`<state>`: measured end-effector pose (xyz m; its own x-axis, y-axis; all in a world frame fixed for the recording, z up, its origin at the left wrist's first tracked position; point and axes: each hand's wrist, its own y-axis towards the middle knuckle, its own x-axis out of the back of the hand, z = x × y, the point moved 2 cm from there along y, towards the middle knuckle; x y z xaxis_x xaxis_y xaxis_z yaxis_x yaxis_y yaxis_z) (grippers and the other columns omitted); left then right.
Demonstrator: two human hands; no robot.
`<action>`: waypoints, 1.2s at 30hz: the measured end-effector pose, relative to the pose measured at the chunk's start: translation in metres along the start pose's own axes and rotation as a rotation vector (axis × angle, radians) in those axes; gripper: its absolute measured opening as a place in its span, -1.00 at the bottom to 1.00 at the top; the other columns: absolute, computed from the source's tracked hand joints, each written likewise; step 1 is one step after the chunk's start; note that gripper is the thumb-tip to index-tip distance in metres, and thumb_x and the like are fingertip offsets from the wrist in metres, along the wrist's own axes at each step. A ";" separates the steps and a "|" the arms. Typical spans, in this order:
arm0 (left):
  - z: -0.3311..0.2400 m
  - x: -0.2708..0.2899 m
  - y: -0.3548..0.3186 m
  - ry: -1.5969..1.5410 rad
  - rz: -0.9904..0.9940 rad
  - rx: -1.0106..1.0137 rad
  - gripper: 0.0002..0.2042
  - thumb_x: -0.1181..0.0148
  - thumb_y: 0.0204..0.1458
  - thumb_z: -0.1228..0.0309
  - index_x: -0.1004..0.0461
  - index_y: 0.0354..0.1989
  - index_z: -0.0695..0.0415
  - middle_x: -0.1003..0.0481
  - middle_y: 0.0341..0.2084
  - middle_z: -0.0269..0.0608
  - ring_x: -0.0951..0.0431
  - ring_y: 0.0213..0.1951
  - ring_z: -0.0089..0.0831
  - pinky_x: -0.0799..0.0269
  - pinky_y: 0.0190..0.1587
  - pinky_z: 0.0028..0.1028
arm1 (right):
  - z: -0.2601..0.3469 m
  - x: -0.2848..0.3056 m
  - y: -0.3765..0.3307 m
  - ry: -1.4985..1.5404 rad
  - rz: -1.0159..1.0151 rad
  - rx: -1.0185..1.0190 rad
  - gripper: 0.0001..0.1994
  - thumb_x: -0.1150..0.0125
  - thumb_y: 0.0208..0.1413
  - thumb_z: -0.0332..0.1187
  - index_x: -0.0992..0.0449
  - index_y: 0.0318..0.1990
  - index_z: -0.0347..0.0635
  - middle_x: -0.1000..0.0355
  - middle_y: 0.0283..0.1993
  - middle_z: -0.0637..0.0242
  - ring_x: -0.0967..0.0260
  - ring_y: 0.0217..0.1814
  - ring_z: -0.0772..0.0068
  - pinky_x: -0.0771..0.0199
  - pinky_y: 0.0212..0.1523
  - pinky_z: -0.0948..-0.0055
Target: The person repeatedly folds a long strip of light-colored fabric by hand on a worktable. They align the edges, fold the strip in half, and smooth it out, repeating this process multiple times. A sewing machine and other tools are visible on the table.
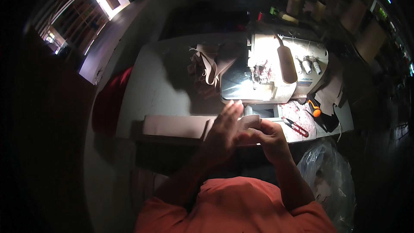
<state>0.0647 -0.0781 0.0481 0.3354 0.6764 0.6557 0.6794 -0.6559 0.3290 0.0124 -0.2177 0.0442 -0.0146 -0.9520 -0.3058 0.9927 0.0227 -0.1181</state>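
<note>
Near the table's front edge, my right hand (272, 140) is closed on a small pale piece of fabric (250, 122), pinched between thumb and fingers. Close beside it, my left hand (225, 126) has its fingers stretched out and pointing away from me, slightly smeared by motion. It is at the fabric's left side; whether it touches the fabric I cannot tell. Left of my hands, flat pale fabric pieces (174, 126) lie along the front edge. Just beyond stands a brightly lit sewing machine (310, 49), with its smooth plate (236, 84) toward the left.
A heap of crumpled fabric strips (210, 69) lies left of the machine. Red-handled thread snips (297, 128) and an orange-handled tool (317, 112) rest to the right. A clear plastic bag (332, 172) hangs below the right edge. Thread cones (294, 4) stand behind; red cloth (110, 103) is at left.
</note>
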 end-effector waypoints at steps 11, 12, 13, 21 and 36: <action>0.004 0.017 0.040 -0.507 0.047 0.370 -0.87 -0.09 -0.10 0.44 -0.42 -0.50 0.26 -0.40 -0.61 -0.35 -0.35 -0.50 -0.69 -0.28 -0.46 -0.62 | 0.002 0.008 -0.001 0.078 -0.006 -0.106 -0.87 -0.03 -0.05 -0.53 -0.35 -0.31 -0.37 -0.37 -0.43 0.29 -0.34 -0.40 0.56 -0.39 -0.34 0.60; 0.003 0.016 0.044 -0.465 0.042 0.352 -0.87 -0.09 -0.10 0.44 -0.42 -0.51 0.27 -0.40 -0.62 -0.34 -0.35 -0.51 -0.69 -0.28 -0.47 -0.62 | 0.003 0.008 0.001 0.079 -0.025 -0.092 -0.88 -0.03 -0.05 -0.53 -0.35 -0.32 -0.37 -0.37 -0.44 0.28 -0.35 -0.42 0.56 -0.39 -0.37 0.61; 0.004 0.016 0.048 -0.423 0.040 0.334 -0.87 -0.09 -0.11 0.44 -0.42 -0.52 0.27 -0.40 -0.62 -0.33 -0.35 -0.52 -0.68 -0.28 -0.48 -0.62 | 0.004 0.007 0.003 0.082 -0.045 -0.080 -0.89 -0.02 -0.04 -0.52 -0.34 -0.33 -0.36 -0.38 -0.45 0.27 -0.36 -0.44 0.55 -0.39 -0.41 0.62; 0.040 -0.005 0.094 0.024 -0.116 -0.031 -0.88 -0.20 -0.29 0.50 -0.42 -0.59 0.28 -0.36 -0.70 -0.16 -0.37 -0.64 -0.43 -0.27 -0.57 -0.51 | -0.015 0.024 0.045 0.112 -0.175 0.107 -0.84 -0.05 -0.07 -0.53 -0.31 -0.29 -0.39 -0.36 -0.44 0.22 -0.38 -0.48 0.50 -0.36 -0.51 0.65; 0.035 -0.008 0.087 0.348 0.018 -0.207 -0.88 -0.12 -0.25 0.55 -0.43 -0.46 0.20 -0.32 -0.59 -0.18 -0.36 -0.50 -0.29 -0.28 -0.46 -0.42 | -0.040 0.019 0.041 0.258 -0.267 0.229 -0.73 0.05 0.00 -0.58 -0.19 -0.10 -0.34 -0.38 -0.42 0.23 -0.37 -0.46 0.54 -0.37 -0.42 0.66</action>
<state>0.1443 -0.1291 0.0476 0.0809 0.5337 0.8418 0.5174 -0.7443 0.4222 0.0486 -0.2229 -0.0039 -0.2752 -0.8072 -0.5223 0.9504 -0.3105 -0.0210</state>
